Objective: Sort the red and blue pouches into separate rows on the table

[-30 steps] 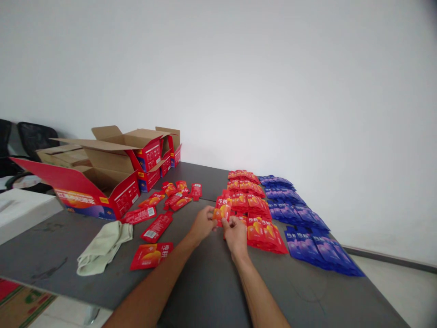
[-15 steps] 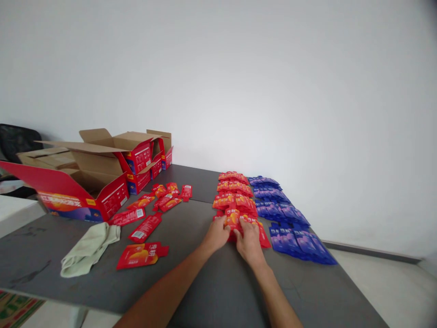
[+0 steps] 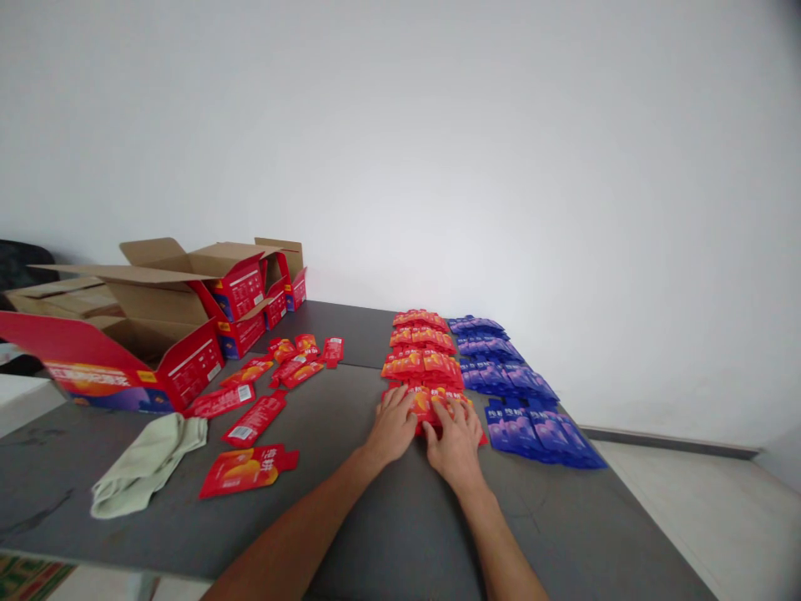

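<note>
Left of hands: loose red pouches (image 3: 250,469), green cloth (image 3: 147,462), open cartons (image 3: 125,342); hands flat, fingers spread.

2 hands (image 3: 425,430), 1 cloth (image 3: 147,452), 3 open boxes (image 3: 156,334), 1 table (image 3: 388,534).

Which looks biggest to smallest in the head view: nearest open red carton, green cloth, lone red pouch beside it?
1. Open red carton
2. Green cloth
3. Red pouch
Cloth and pouch look close in size, so that order is unsure.

Dark grey table (image 3: 388,526) carrying red sachet rows (image 3: 420,355) at twelve o'clock, blue sachets (image 3: 513,392) at two, open red boxes (image 3: 156,334) at ten, green cloth (image 3: 143,463) at nine.
</note>
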`<control>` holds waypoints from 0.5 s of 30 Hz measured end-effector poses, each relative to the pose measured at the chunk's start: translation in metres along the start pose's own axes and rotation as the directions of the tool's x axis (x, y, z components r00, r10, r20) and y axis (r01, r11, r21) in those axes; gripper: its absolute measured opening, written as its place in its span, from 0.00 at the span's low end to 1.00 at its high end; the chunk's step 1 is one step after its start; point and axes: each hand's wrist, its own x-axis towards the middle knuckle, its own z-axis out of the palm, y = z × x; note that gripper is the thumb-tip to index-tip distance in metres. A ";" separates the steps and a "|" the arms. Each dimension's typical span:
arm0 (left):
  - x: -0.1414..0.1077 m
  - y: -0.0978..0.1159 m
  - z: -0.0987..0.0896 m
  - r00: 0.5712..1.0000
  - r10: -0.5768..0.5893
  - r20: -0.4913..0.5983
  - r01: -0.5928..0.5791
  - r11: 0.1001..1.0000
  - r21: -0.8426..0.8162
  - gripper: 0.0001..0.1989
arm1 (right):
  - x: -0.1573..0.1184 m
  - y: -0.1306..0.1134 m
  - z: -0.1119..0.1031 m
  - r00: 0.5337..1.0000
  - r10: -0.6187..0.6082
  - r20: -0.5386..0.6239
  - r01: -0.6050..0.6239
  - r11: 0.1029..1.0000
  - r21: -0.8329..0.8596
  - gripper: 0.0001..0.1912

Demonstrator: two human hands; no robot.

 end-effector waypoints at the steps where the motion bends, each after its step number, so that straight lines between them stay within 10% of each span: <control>1: 0.001 -0.002 0.001 0.999 0.016 0.032 -0.015 1.000 -0.016 0.26 | 0.000 0.001 0.001 1.000 -0.006 -0.002 0.006 1.000 -0.011 0.24; 15: -0.003 -0.005 -0.001 0.995 0.076 0.071 -0.071 0.995 -0.071 0.30 | -0.002 -0.006 0.012 1.000 -0.027 0.007 0.027 1.000 -0.010 0.24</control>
